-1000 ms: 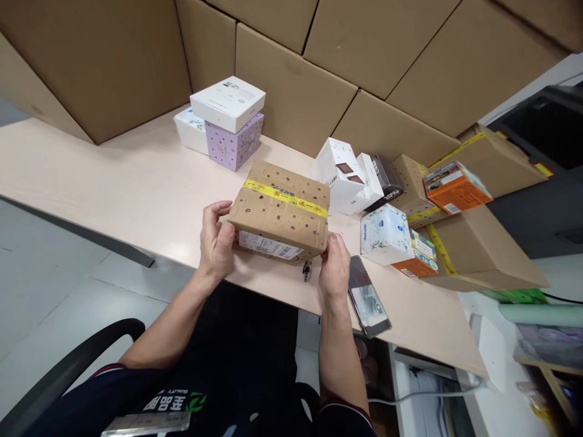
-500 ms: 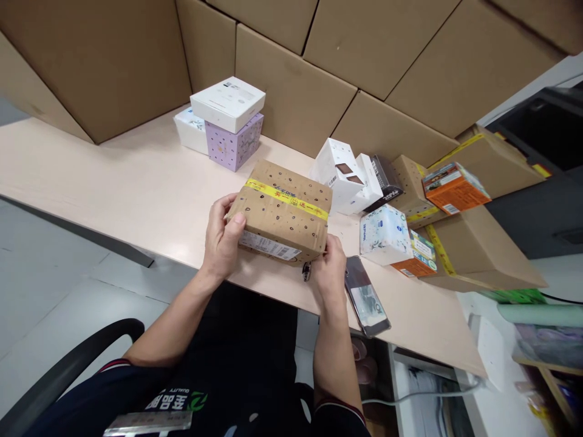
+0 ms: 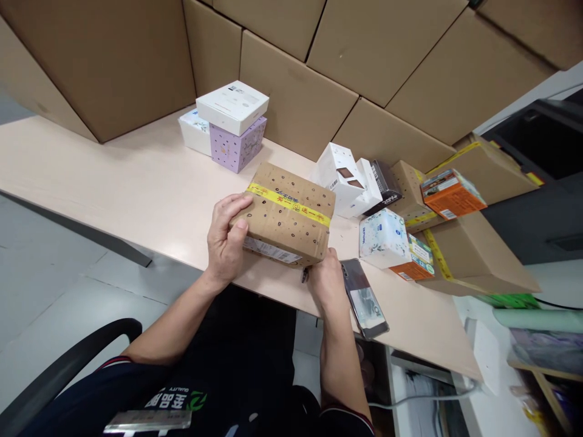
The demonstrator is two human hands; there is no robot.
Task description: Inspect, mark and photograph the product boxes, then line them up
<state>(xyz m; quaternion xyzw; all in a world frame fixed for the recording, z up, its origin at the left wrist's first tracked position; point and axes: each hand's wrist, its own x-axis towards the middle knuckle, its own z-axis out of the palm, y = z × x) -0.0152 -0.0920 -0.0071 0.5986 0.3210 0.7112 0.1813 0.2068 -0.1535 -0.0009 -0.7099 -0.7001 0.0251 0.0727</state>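
In an apparent steadying step, the left hand (image 3: 226, 240) grips the taped box (image 3: 288, 221) over the table (image 3: 136, 194); whether the right hand (image 3: 327, 276) holds its near-right corner cannot be determined, and further movement likely requires two-handed support.

- With our left hand (image 3: 226, 240) we gripped the left end of the taped, speckled carton (image 3: 286, 221).
- Our right hand (image 3: 327, 279) was curled at its near right corner, by a small dark item (image 3: 305, 275) we could not identify.
- We had a phone (image 3: 365, 298) lying on the table (image 3: 113, 188), just right of that hand.
- Behind and left of the carton, we saw a white box (image 3: 233, 104) on a purple box (image 3: 228, 149).
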